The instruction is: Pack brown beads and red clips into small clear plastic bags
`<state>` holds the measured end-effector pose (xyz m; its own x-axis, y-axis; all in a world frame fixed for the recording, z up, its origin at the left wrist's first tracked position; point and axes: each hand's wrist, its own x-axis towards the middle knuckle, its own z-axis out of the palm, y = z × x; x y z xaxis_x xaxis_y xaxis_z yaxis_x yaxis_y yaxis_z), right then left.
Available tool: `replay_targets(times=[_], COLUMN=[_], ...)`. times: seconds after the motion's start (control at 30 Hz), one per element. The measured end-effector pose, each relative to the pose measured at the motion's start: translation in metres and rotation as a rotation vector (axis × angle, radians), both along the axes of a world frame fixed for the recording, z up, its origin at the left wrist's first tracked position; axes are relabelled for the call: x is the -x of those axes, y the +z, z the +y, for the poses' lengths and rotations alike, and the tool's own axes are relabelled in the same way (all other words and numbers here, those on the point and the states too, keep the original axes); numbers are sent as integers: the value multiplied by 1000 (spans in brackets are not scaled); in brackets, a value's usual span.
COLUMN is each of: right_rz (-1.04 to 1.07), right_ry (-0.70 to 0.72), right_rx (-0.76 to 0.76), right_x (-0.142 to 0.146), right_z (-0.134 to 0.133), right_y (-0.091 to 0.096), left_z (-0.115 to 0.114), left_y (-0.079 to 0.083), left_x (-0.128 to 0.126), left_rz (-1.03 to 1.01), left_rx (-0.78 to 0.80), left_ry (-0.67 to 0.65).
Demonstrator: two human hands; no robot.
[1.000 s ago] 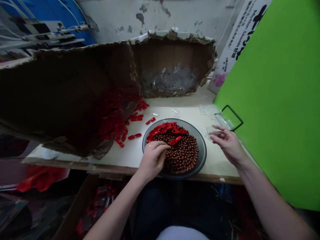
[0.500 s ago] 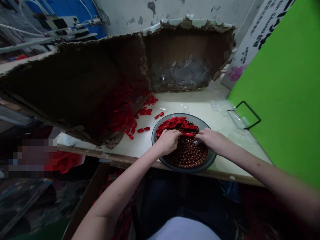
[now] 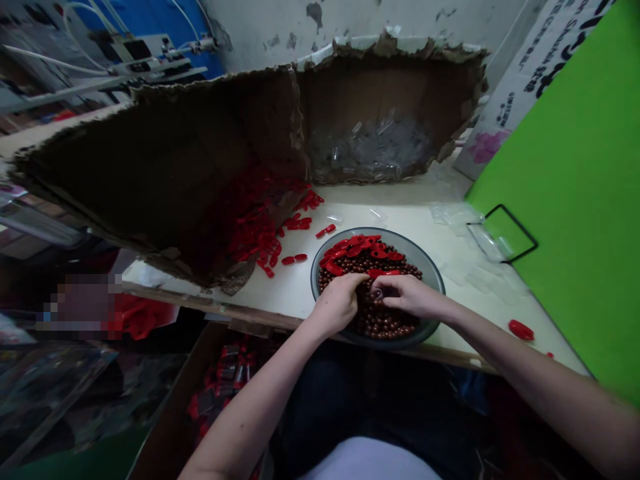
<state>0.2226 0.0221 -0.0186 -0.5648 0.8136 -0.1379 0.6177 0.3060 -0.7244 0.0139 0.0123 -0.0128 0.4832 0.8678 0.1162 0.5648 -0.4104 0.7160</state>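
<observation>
A round metal bowl [image 3: 430, 267] near the table's front edge holds many brown beads [image 3: 385, 320] and, at its far side, several red plastic pieces [image 3: 363, 248]. Both my hands meet over the beads. My left hand [image 3: 337, 303] is curled with its fingertips pinched together at the bead heap. My right hand [image 3: 407, 295] is also closed in a pinch, touching the left fingertips; something small sits between them, too small to name.
A torn cardboard box [image 3: 165, 167] on its side spills red pieces [image 3: 270, 233] onto the table. A second open box [image 3: 380, 107] behind holds clear plastic parts [image 3: 370, 150]. A green panel [image 3: 575, 180] stands at the right. One red piece [image 3: 521, 329] lies near the front right edge.
My right hand came from the table at the right into the bowl and closed against my left hand. The view shifted, bringing the front right edge into sight.
</observation>
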Motion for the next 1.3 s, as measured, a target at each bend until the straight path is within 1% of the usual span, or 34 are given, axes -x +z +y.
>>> replay_targets(times=[0.07,0.1,0.17,0.23,0.3,0.37,0.53,0.7,0.87,1.03,1.13,1.3], right_rz=[226,309,429,505,565,592,564,527,544,565,565,549], right_ry=[-81,-119,-194,-260,-308,-334,-312,-291,-255,-274,-281,-275], right_rx=[173,234,315,340,314,250,132,56,82,56,37,64], right_x=[-5,-6,-7,-6,-4,-2,-1,-11,-12,-10,-10,-7], right_z=[-1,-2,-6,-10,-13,-15,-17,-19,-20,-22,-22,-22], right_y=[3,5,11,17,22,26,36,55,65,69,74,85], left_z=[1,1,-1,-3,-6,-8,-9,-10,-14,-17,-18,-18], left_y=[1,2,4,8,12,16,22,25,28,32,36,39], left_x=[2,2,1,-2,-7,-13,-21,-21,-23,-21,-18,-17], left_rz=[-90,-137,-239,-382,-534,-636,-738,-833,-901,-934,-960,-984], left_rx=[35,46,90,199,341,425,432,541,605,659,666,677], left_ry=[36,56,71,32,-37,-65,-5,32,24,-37,-38,-34])
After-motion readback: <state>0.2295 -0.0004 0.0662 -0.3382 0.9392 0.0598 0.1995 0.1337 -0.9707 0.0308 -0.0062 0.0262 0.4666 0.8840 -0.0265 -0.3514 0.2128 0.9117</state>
